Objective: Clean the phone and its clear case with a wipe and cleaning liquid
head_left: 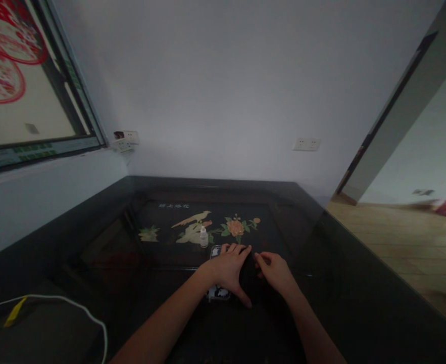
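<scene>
My left hand (pixel 228 270) lies flat with fingers spread over a phone-like object with a patterned case (pixel 218 292) on the dark glass-topped table (pixel 321 283). Only the object's near and far ends show from under the hand. My right hand (pixel 274 272) rests just to the right, fingers curled with fingertips pinched toward the left hand; whether it holds anything is hidden in the dark. A small white dropper bottle (pixel 204 236) stands upright just beyond the left hand.
Under the glass is a panel with a painted bird and flowers (pixel 207 227). A white cable with a yellow tag (pixel 56 303) lies at the near left. A window (pixel 26 91) is on the left wall; a doorway (pixel 415 167) opens at right.
</scene>
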Demonstrator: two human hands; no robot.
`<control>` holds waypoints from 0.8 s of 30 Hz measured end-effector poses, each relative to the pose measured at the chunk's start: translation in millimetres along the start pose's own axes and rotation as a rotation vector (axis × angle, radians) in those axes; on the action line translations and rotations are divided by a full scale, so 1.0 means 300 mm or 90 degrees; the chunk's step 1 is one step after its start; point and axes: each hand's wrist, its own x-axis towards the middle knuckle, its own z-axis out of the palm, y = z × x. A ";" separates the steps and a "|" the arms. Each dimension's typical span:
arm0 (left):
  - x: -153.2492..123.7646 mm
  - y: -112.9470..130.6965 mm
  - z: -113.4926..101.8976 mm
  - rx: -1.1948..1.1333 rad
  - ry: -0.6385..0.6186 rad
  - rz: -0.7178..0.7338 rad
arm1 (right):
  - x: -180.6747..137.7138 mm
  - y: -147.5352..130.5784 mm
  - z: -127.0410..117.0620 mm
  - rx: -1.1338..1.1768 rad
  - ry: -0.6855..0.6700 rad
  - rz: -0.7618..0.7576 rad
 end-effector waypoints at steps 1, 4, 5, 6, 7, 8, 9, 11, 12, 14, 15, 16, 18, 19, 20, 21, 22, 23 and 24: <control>-0.001 0.000 -0.002 -0.001 -0.001 0.000 | -0.001 -0.002 -0.001 -0.008 0.002 -0.004; -0.006 -0.001 -0.002 -0.008 -0.008 -0.002 | -0.006 -0.008 -0.004 -0.026 0.004 -0.003; -0.008 -0.001 -0.001 -0.011 -0.012 -0.003 | -0.007 -0.009 -0.005 -0.028 0.006 0.002; -0.012 0.001 -0.002 -0.017 -0.014 -0.003 | -0.007 -0.010 -0.005 -0.026 0.008 0.006; -0.018 0.003 -0.004 -0.025 -0.014 -0.002 | -0.007 -0.010 -0.005 -0.021 0.010 0.007; -0.026 0.007 -0.010 -0.036 -0.007 -0.001 | -0.008 -0.009 -0.005 -0.015 0.012 0.006; -0.036 0.013 -0.020 -0.052 0.010 0.002 | -0.008 -0.008 -0.004 -0.008 0.017 0.001; -0.062 0.024 -0.053 -0.096 0.074 0.010 | -0.008 -0.008 -0.004 0.007 0.027 -0.008; -0.078 0.026 -0.074 -0.122 0.126 0.016 | -0.009 -0.009 -0.004 0.015 0.032 -0.009; -0.109 0.016 -0.117 -0.185 0.239 0.021 | -0.012 -0.015 -0.005 0.028 0.043 -0.007; -0.124 0.000 -0.135 -0.212 0.322 -0.002 | -0.013 -0.019 -0.006 0.033 0.050 -0.007; -0.138 -0.024 -0.146 -0.228 0.413 -0.040 | -0.015 -0.024 -0.006 0.038 0.058 -0.010; -0.161 -0.091 -0.149 -0.219 0.634 -0.152 | -0.018 -0.035 -0.006 0.061 0.070 -0.024; -0.170 -0.130 -0.140 -0.192 0.720 -0.215 | -0.020 -0.041 -0.006 0.080 0.071 -0.035; -0.177 -0.169 -0.126 -0.153 0.754 -0.265 | -0.022 -0.047 -0.005 0.101 0.068 -0.047; -0.183 -0.206 -0.109 -0.115 0.744 -0.296 | -0.024 -0.053 -0.004 0.124 0.066 -0.059; -0.186 -0.237 -0.091 -0.088 0.709 -0.315 | -0.026 -0.058 -0.003 0.145 0.065 -0.071; -0.188 -0.263 -0.074 -0.076 0.653 -0.321 | -0.028 -0.064 -0.002 0.163 0.064 -0.081; -0.188 -0.282 -0.059 -0.080 0.597 -0.318 | -0.031 -0.068 -0.001 0.179 0.065 -0.089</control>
